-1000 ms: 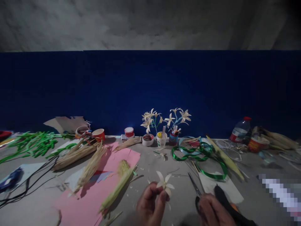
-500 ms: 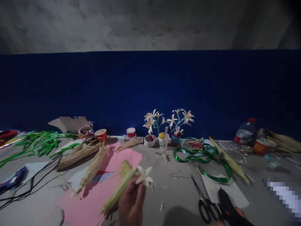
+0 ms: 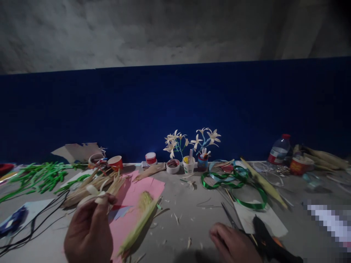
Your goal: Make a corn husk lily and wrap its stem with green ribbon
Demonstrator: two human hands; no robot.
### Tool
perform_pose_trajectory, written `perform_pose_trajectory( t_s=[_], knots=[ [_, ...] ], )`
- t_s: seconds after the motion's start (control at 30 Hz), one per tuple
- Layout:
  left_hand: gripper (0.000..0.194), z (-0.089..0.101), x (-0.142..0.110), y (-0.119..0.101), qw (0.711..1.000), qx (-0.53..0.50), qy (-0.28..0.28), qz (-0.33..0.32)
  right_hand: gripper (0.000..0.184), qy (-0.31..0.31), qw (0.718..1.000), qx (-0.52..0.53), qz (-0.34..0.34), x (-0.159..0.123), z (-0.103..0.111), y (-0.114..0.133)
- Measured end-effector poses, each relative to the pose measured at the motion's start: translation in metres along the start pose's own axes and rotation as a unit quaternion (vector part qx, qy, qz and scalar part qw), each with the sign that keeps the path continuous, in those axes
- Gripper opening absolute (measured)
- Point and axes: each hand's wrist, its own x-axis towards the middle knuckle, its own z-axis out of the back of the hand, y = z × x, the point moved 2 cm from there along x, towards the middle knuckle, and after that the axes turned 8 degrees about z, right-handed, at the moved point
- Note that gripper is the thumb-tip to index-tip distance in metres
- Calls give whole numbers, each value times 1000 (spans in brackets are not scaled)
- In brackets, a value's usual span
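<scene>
My left hand [image 3: 89, 232] is raised at the lower left, thumb and fingers pinched on a pale flower [image 3: 95, 193] of husk-like petals. My right hand [image 3: 233, 243] is low on the right, fingers curled, over the handles of the scissors [image 3: 229, 215]. Only the scissor blades show beyond it; whether its fingers grip anything is hidden. Between the hands, a green-yellow corn husk [image 3: 141, 223] lies partly on pink paper [image 3: 149, 182]. Just right of my right hand is a black-handled tool [image 3: 264, 233].
At the back, similar flowers [image 3: 172, 140] rise by a white cup [image 3: 188, 166]. Green ribbon [image 3: 252, 204] loops on the right, near a bottle [image 3: 279, 150]. Dry husks [image 3: 82, 188], green stems [image 3: 45, 177], a blue glue gun [image 3: 15, 221] and black cords [image 3: 37, 215] occupy the left.
My left hand has moved left with the flower, away from the corn husk. My right hand has come further into view, covering the scissor handles; the scissors stay put. The view has tilted slightly.
</scene>
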Motion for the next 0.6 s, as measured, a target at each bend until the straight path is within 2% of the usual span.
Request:
perform_pose_trajectory(
  t_s=[0.07, 0.1, 0.17, 0.23, 0.3, 0.4, 0.43, 0.5, 0.6],
  knots=[
    [15, -1, -3, 3, 998, 45, 44, 5, 26, 3, 1000, -18, 15, 11, 4, -1],
    [17, -3, -6, 7, 995, 64, 73, 20, 23, -4, 1000, -1, 29, 16, 8, -1],
    [24, -10, -19, 21, 984, 71, 146, 69, 17, -20, 995, 90, 31, 25, 14, 1],
    [29, -20, -38, 37, 964, 88, 207, 141, 24, -38, 972, 231, -24, 33, 16, 8],
    [28, -32, -60, 52, 937, 85, 272, 203, 26, -46, 914, 391, -93, 42, 10, 22],
    [28, -45, -84, 65, 924, 54, 298, 234, 62, -22, 802, 584, -122, 60, -7, 46],
    [28, -48, -87, 67, 924, 52, 295, 238, 66, -6, 787, 606, -118, 65, -13, 52],
    [30, -51, -85, 66, 930, 52, 278, 236, 55, 6, 789, 604, -113, 71, -23, 56],
    [32, -52, -62, 51, 957, 51, 215, 188, 32, 23, 831, 548, -95, 68, -28, 45]
  ],
)
